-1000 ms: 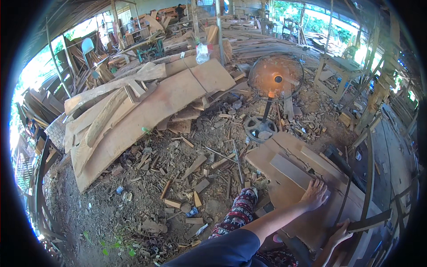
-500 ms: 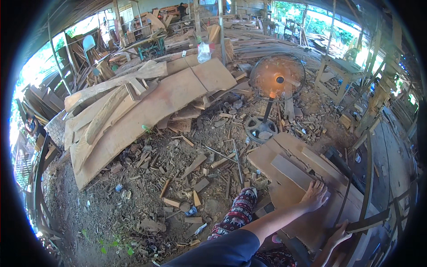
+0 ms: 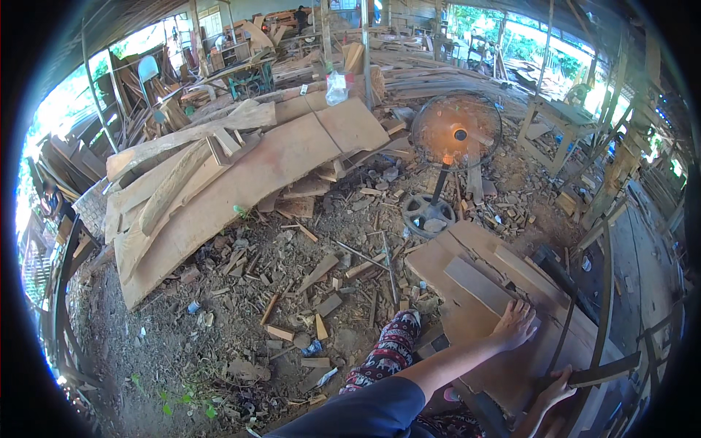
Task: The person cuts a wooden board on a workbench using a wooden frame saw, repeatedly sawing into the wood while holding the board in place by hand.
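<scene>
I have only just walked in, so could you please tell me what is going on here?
A person's left hand rests on a narrow board lying on a wide wooden slab. The right hand grips one end of what looks like a dark frame saw; whether it is cutting, I cannot tell. A pedestal fan stands beyond the slab, and wood scraps litter the ground.

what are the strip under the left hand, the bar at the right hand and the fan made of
Strip: apparently bare wood, pale brown and matte. Bar: probably wood, dark and dull, metal possible. Fan: cage likely metal, from thin wires; orange middle possibly plastic, looking translucent.
</scene>
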A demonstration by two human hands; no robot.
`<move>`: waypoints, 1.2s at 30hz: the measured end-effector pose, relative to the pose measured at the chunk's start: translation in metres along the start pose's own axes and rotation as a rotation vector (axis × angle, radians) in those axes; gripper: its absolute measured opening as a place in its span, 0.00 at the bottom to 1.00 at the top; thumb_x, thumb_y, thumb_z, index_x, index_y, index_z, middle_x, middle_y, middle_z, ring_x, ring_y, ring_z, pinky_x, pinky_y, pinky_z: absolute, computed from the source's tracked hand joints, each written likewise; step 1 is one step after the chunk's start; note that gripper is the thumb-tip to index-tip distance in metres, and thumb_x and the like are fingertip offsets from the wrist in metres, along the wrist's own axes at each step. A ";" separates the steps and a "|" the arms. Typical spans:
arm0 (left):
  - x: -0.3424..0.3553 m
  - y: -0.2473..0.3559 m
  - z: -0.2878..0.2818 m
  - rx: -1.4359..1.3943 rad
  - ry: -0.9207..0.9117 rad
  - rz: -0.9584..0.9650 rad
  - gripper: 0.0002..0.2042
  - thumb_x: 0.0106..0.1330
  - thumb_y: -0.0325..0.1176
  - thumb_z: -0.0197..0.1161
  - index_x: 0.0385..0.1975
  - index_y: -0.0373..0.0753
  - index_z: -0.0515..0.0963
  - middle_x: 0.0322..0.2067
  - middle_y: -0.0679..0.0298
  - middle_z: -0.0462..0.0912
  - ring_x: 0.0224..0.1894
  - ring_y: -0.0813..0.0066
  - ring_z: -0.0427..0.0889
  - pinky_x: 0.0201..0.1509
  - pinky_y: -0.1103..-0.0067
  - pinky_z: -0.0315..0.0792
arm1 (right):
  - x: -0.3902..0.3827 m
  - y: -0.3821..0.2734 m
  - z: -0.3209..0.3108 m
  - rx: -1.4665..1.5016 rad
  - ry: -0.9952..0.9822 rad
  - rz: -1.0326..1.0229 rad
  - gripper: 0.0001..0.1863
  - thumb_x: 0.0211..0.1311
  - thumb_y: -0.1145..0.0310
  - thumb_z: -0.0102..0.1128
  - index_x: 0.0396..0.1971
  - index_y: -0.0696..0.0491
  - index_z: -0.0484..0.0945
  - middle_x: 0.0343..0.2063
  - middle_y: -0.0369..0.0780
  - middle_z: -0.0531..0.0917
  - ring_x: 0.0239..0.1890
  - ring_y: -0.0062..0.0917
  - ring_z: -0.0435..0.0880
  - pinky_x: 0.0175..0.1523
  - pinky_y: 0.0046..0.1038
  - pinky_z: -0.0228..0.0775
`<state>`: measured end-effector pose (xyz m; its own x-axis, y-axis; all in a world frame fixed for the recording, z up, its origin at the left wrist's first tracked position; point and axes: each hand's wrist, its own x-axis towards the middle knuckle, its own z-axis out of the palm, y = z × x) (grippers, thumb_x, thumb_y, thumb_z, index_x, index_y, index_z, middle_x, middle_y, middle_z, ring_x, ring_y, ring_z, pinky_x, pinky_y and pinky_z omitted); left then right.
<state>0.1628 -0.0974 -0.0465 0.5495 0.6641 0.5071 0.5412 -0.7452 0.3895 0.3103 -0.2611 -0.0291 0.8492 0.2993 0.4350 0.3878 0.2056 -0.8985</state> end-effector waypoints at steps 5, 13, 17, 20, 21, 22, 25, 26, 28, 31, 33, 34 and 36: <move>0.002 0.002 -0.002 -0.003 -0.068 -0.013 0.23 0.68 0.47 0.48 0.53 0.33 0.71 0.52 0.51 0.70 0.59 0.54 0.63 0.64 0.59 0.55 | -0.003 -0.008 0.002 -0.067 0.023 -0.022 0.13 0.63 0.70 0.57 0.19 0.54 0.68 0.11 0.32 0.66 0.16 0.18 0.67 0.26 0.24 0.64; 0.001 0.000 0.003 -0.004 -0.006 -0.006 0.23 0.68 0.46 0.49 0.52 0.33 0.71 0.52 0.53 0.71 0.58 0.56 0.64 0.64 0.60 0.55 | -0.007 -0.016 0.008 -0.042 0.031 0.006 0.13 0.63 0.71 0.56 0.19 0.53 0.67 0.12 0.32 0.66 0.16 0.18 0.67 0.27 0.24 0.64; 0.001 0.002 0.002 0.031 -0.046 -0.007 0.23 0.68 0.47 0.48 0.53 0.33 0.71 0.53 0.52 0.71 0.59 0.57 0.64 0.64 0.59 0.55 | -0.003 -0.003 0.002 -0.029 0.041 0.052 0.14 0.62 0.71 0.56 0.17 0.52 0.66 0.12 0.32 0.65 0.16 0.17 0.66 0.25 0.24 0.63; 0.001 0.000 0.002 0.031 -0.037 -0.012 0.24 0.68 0.47 0.48 0.53 0.33 0.70 0.54 0.52 0.70 0.59 0.56 0.63 0.65 0.59 0.55 | 0.001 0.002 0.001 0.007 0.032 0.044 0.15 0.62 0.71 0.56 0.16 0.52 0.65 0.12 0.32 0.64 0.16 0.17 0.66 0.24 0.23 0.61; 0.001 0.001 0.001 0.021 -0.045 -0.018 0.24 0.68 0.47 0.48 0.54 0.33 0.70 0.54 0.52 0.70 0.60 0.56 0.63 0.65 0.59 0.54 | 0.001 0.002 0.001 0.009 0.032 0.043 0.15 0.62 0.71 0.56 0.16 0.52 0.65 0.12 0.32 0.64 0.16 0.17 0.66 0.24 0.23 0.61; 0.002 0.001 0.000 0.023 -0.044 -0.018 0.24 0.68 0.47 0.48 0.54 0.33 0.70 0.54 0.52 0.70 0.60 0.56 0.63 0.65 0.59 0.54 | 0.000 0.001 0.001 0.009 0.028 0.043 0.15 0.62 0.71 0.56 0.17 0.51 0.66 0.13 0.32 0.65 0.16 0.17 0.65 0.23 0.22 0.61; 0.005 0.005 -0.008 0.018 -0.184 -0.034 0.24 0.69 0.47 0.47 0.54 0.33 0.70 0.55 0.52 0.70 0.60 0.56 0.63 0.65 0.59 0.54 | -0.001 -0.001 0.002 0.016 0.045 0.050 0.14 0.62 0.71 0.56 0.18 0.52 0.66 0.13 0.31 0.65 0.16 0.17 0.65 0.23 0.21 0.60; 0.003 0.004 -0.006 0.014 -0.142 -0.027 0.24 0.68 0.47 0.48 0.54 0.33 0.70 0.55 0.52 0.70 0.60 0.56 0.63 0.65 0.59 0.53 | -0.003 -0.006 0.004 0.023 0.058 0.062 0.13 0.62 0.71 0.56 0.19 0.52 0.66 0.13 0.31 0.65 0.16 0.17 0.65 0.23 0.20 0.60; 0.001 0.001 -0.002 0.013 -0.101 -0.024 0.24 0.68 0.47 0.48 0.54 0.33 0.70 0.55 0.52 0.70 0.60 0.56 0.63 0.65 0.59 0.53 | -0.008 -0.016 0.010 0.024 0.061 0.079 0.13 0.62 0.71 0.56 0.19 0.52 0.67 0.13 0.31 0.65 0.16 0.17 0.65 0.23 0.20 0.60; 0.002 0.001 0.000 0.028 -0.090 -0.020 0.24 0.69 0.47 0.47 0.55 0.35 0.71 0.53 0.52 0.70 0.59 0.56 0.63 0.64 0.60 0.55 | -0.009 -0.019 0.010 0.012 0.058 0.071 0.12 0.62 0.71 0.57 0.20 0.52 0.67 0.13 0.31 0.65 0.16 0.17 0.65 0.23 0.21 0.60; 0.002 0.001 0.003 0.007 -0.066 -0.011 0.24 0.68 0.47 0.48 0.55 0.35 0.72 0.53 0.52 0.70 0.59 0.55 0.63 0.64 0.60 0.56 | -0.005 -0.009 0.004 0.005 0.046 0.046 0.12 0.62 0.71 0.57 0.20 0.52 0.68 0.13 0.31 0.65 0.16 0.17 0.66 0.23 0.21 0.61; 0.002 0.001 0.004 0.006 -0.064 -0.010 0.24 0.68 0.47 0.48 0.55 0.35 0.72 0.53 0.52 0.70 0.59 0.55 0.63 0.64 0.60 0.56 | 0.001 0.005 -0.002 0.004 0.052 0.073 0.12 0.63 0.70 0.57 0.20 0.52 0.68 0.13 0.31 0.65 0.16 0.17 0.66 0.23 0.21 0.61; 0.001 0.000 0.006 0.018 -0.042 -0.003 0.24 0.68 0.46 0.49 0.55 0.35 0.72 0.52 0.52 0.70 0.59 0.55 0.63 0.63 0.60 0.56 | 0.003 0.010 -0.003 0.002 0.057 0.102 0.12 0.63 0.70 0.57 0.20 0.52 0.68 0.13 0.32 0.66 0.16 0.17 0.66 0.23 0.21 0.61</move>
<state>0.1672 -0.0961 -0.0500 0.5736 0.6688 0.4729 0.5542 -0.7420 0.3772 0.3176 -0.2613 -0.0368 0.9030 0.2655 0.3377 0.2979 0.1792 -0.9376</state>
